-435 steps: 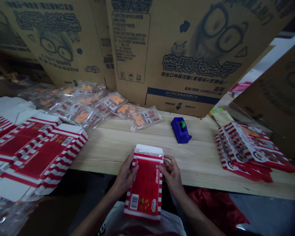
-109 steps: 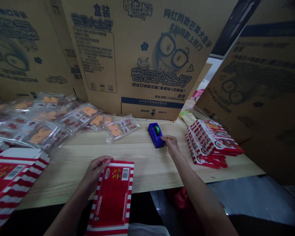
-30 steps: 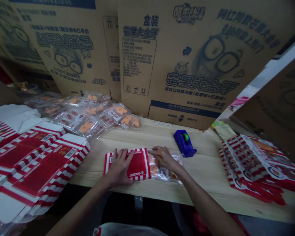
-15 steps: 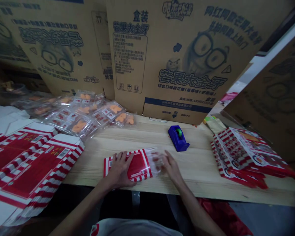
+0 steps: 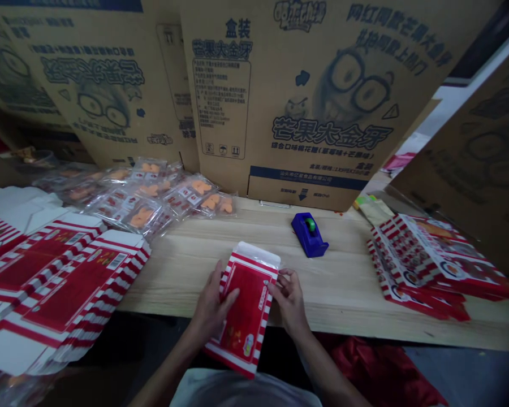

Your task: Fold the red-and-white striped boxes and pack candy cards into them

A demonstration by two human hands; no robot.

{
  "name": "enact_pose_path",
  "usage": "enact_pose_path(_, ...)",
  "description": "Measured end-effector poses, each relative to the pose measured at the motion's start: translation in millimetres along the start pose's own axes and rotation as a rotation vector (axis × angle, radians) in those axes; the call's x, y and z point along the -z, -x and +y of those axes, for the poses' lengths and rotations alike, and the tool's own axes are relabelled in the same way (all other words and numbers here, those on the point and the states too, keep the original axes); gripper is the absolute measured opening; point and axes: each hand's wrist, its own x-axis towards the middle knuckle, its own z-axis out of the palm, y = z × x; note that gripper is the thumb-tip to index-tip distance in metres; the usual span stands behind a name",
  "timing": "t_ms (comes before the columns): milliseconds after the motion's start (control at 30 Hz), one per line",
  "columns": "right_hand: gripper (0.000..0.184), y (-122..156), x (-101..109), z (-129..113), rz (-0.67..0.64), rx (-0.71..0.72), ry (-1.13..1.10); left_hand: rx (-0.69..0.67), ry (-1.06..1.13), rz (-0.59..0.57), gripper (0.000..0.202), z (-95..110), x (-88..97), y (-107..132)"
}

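Head view, red-striped carton (image 5: 244, 311), long axis tilted, flap end (image 5: 257, 254) away, left hand (image 5: 212, 299), right hand (image 5: 289, 302), fingers (image 5: 285, 277) clamped on sides

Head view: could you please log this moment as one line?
left hand: holds red-striped carton | right hand: holds its right edge | nearby: blue tape dispenser

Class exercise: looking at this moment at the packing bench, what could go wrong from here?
The red-and-white striped cardboard box tilts out past the table's front edge, held only by the left hand and right hand, so a slip could drop it. Its white end flap stands open, so anything inside might slide out. The stack of flat striped box blanks overhangs the light wooden table and could perhaps slide off.
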Motion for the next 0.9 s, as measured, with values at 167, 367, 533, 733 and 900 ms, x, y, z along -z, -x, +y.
enact_pose_path(167,0.05,9,20,-4,-0.119,-0.046,0.045,0.019,0.492,-0.134,0.062,-8,-0.8,12)
enact_pose_path(367,0.042,22,33,9,-0.143,0.012,0.269,0.03,0.55,-0.196,0.063,-14,-10.4,28)
enact_pose_path(533,0.014,23,29,4,-0.213,0.103,0.411,-0.014,0.295,-0.16,0.026,-15,-5.5,23)
enact_pose_path(733,0.017,16,12,-7,-0.092,0.045,0.194,0.118,0.594,-0.044,0.022,-8,-1.3,12)
enact_pose_path(900,0.022,12,9,-9,-0.164,-0.103,0.136,0.234,0.745,-0.037,0.029,-2,4.7,10)
